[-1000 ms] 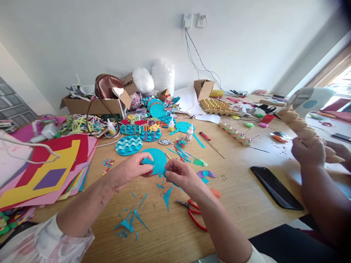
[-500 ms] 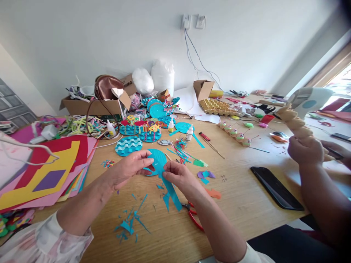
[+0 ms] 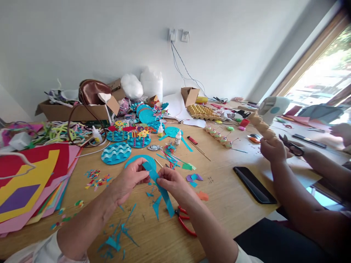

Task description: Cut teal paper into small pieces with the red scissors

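My left hand (image 3: pixel 128 181) and my right hand (image 3: pixel 172 183) are both pinched on a teal paper strip (image 3: pixel 161 190) just above the wooden table (image 3: pixel 227 199). The strip runs from my left fingertips down and to the right, past my right fingers. A teal paper disc (image 3: pixel 138 160) lies flat right behind my hands. Red-handled pliers (image 3: pixel 184 219) lie on the table under my right wrist. Teal paper scraps (image 3: pixel 117 237) are scattered beneath my left forearm.
Coloured paper sheets (image 3: pixel 30 179) are stacked at the left. A black phone (image 3: pixel 253 184) lies to the right. Another person's hands (image 3: pixel 274 149) at the right hold a beige twisted piece and scissors. Cardboard boxes (image 3: pixel 74 109), glue bottles (image 3: pixel 178 137) and teal wave crafts (image 3: pixel 116 153) fill the back.
The strip was bunched against the disc a second ago; it now hangs out long between my hands. The view has swung to the right. The other person now holds scissors.
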The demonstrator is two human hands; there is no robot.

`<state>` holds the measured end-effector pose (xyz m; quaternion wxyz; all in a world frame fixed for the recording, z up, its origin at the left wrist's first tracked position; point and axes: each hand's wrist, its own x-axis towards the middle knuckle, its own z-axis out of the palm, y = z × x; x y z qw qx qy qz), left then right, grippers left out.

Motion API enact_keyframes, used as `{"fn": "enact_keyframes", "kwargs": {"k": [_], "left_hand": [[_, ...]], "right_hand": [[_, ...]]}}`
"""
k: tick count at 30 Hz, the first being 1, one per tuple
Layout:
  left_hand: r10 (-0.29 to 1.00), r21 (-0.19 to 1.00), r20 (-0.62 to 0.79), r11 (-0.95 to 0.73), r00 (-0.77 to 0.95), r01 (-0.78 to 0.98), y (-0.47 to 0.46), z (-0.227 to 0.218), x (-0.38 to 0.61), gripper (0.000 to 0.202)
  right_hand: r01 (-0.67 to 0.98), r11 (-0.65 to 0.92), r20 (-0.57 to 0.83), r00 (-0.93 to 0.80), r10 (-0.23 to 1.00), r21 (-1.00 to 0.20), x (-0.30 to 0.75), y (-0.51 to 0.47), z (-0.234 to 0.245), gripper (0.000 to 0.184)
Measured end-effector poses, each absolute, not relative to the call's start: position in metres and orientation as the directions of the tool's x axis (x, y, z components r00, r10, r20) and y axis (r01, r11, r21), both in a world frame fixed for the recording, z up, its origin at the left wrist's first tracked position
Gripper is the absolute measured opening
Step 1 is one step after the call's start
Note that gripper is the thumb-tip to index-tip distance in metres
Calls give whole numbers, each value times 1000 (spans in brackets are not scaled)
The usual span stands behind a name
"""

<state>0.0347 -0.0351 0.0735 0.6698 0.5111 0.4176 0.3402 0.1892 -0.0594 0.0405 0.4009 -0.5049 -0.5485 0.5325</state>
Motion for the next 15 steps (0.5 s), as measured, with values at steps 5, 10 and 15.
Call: {"fn": "enact_keyframes", "kwargs": {"k": [5,10,15], "left_hand": [[878,971,-188,233,440,-50,-39,70,31,33],[882,971,-218,240,418,0,-49,58,17,35],[809,961,-261,270,527,62,-65,27,7,30]], "right_hand": [[338,-28,-54,-68,996,-941,227,-60,52,7],[500,-105,-67,95,993,-860,291,-42,60,5],[596,-244,-97,269,958,-765,339,-1,53,7]]}}
